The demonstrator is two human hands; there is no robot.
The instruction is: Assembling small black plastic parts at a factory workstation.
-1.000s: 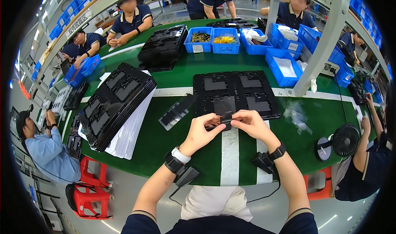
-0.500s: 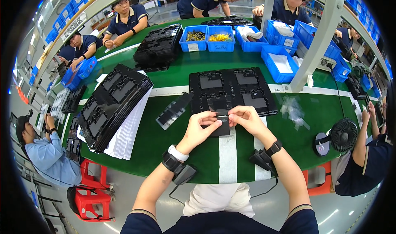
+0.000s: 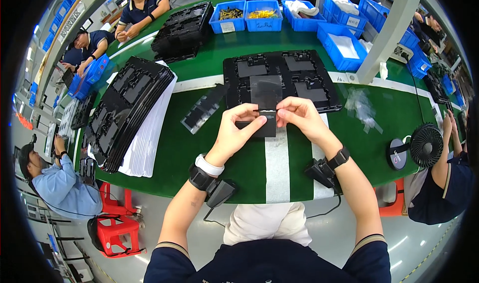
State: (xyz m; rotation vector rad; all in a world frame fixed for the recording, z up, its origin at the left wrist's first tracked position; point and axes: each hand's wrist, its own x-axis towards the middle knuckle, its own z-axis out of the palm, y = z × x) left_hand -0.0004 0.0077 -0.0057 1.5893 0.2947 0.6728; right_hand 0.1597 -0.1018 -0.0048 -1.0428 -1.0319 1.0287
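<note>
film now spreads wider over the tray; left grip and right grip pinch a black card; uneven tugging could crease the film.

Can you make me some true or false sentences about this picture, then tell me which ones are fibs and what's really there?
1. The left hand and right hand hold a black piece. True.

2. The yellow parts are in a red bin. False: the yellow parts are in a blue bin.

3. The fan is to the right of both hands. True.

4. The white wristband is on the right arm. False: the white wristband is on the left arm.

5. Clear scraps lie on the green table, right of the tray. True.
</note>
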